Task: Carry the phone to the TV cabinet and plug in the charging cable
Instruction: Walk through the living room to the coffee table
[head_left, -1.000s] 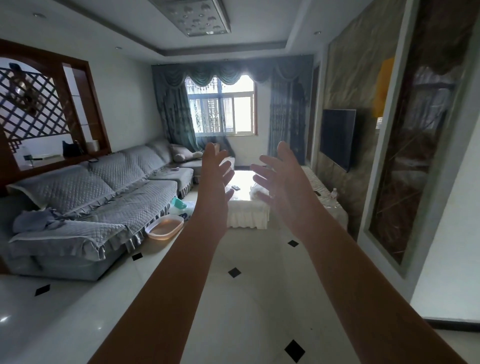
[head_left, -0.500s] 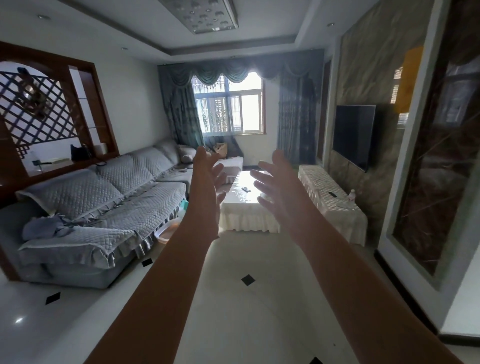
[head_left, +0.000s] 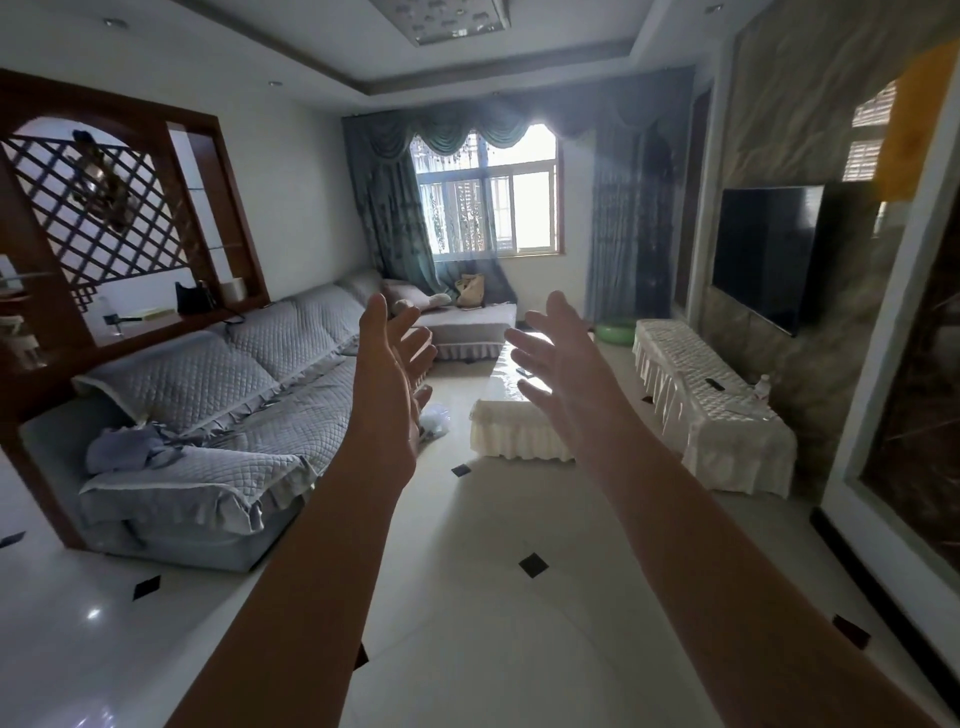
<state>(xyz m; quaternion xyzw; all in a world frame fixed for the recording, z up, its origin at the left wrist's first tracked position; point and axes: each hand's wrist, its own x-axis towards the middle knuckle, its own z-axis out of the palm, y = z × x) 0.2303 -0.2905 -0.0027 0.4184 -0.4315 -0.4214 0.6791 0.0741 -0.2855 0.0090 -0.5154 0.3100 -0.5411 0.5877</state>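
Both my arms reach forward into a living room. My left hand and my right hand are held up with fingers spread and nothing in them. The TV cabinet is a low unit under a white lace cover along the right wall, below the wall-mounted TV. A small dark flat object lies on the cabinet top; whether it is the phone I cannot tell. Another small dark object lies on the coffee table, partly behind my right hand. No charging cable is visible.
A grey quilted sectional sofa fills the left side. A small clear bottle stands on the cabinet near the wall. A green basin sits on the floor beyond the cabinet. White tiled floor runs between the sofa and the cabinet.
The view has advanced into the room and turned slightly left; the cabinet and TV now show more fully on the right. Both hands stay raised and spread.
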